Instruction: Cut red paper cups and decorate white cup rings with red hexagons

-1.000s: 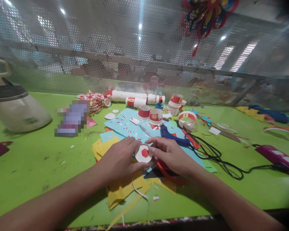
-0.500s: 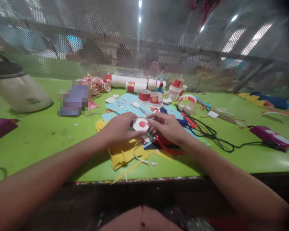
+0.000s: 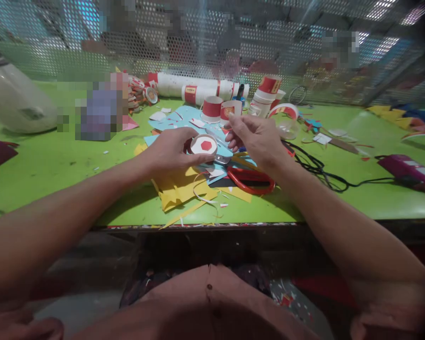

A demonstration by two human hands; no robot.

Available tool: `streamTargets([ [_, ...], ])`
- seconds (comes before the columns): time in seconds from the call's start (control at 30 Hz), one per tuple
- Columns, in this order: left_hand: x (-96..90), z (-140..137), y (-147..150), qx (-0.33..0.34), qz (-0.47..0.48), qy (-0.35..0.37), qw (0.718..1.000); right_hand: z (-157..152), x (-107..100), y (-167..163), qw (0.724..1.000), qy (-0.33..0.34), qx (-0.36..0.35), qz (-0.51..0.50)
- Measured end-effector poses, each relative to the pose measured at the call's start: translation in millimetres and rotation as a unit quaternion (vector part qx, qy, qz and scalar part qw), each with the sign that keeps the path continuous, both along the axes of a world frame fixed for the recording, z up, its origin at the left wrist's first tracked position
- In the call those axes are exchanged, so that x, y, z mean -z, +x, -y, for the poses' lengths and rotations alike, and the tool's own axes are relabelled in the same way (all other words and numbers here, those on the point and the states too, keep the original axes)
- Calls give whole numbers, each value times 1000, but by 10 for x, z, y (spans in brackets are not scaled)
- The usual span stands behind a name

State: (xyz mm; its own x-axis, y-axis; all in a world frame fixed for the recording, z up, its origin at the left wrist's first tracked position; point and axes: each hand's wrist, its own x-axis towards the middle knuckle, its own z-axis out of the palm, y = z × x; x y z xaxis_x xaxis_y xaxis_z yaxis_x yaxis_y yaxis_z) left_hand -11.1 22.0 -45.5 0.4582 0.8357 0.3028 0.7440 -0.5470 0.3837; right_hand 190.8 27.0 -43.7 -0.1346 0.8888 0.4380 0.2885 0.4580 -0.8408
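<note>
My left hand (image 3: 172, 148) grips a shallow round white piece, like the cut-off base of a paper cup (image 3: 197, 145), with a red hexagon (image 3: 208, 146) on its face. Thumb and fingers hold it by the rim. To its right, raised and apart from it, my right hand (image 3: 258, 137) has its fingers curled in and its thumb drawn to the forefinger; whatever is between them, if anything, is hidden. Below that hand, red-handled scissors (image 3: 254, 188) lie on light blue (image 3: 180, 114), black and yellow paper (image 3: 175, 187). Small white scraps lie around the scissors.
Red-and-white paper cups (image 3: 211, 108) stand behind my hands, with long cup stacks (image 3: 187, 86) lying further back. Purple glue guns (image 3: 409, 169) lie at both sides, the right one with a black cable (image 3: 322, 167). A pale jug (image 3: 19, 101) stands left; metal mesh (image 3: 205, 42) backs the green table (image 3: 56, 174).
My right hand has moved up and away from the round piece, which stays in my left hand. The red scissor handles show more fully. The view has tilted downward.
</note>
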Motion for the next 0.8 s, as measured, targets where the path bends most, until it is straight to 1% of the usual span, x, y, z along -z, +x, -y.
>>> streamTargets([
  [0.3,21,12,-1,20,3,-4,1000,3,8,-6,1000,7,6,16],
  [0.5,14,4,-9,13,0,1,1000,5,32,-4,999,29,-4,25],
  [0.7,35,9,-5,25,6,-27,999,29,-10,1,999,18,9,30],
  [0.8,42,6,-8,27,-3,-21,999,36,-15,3,999,26,8,31],
])
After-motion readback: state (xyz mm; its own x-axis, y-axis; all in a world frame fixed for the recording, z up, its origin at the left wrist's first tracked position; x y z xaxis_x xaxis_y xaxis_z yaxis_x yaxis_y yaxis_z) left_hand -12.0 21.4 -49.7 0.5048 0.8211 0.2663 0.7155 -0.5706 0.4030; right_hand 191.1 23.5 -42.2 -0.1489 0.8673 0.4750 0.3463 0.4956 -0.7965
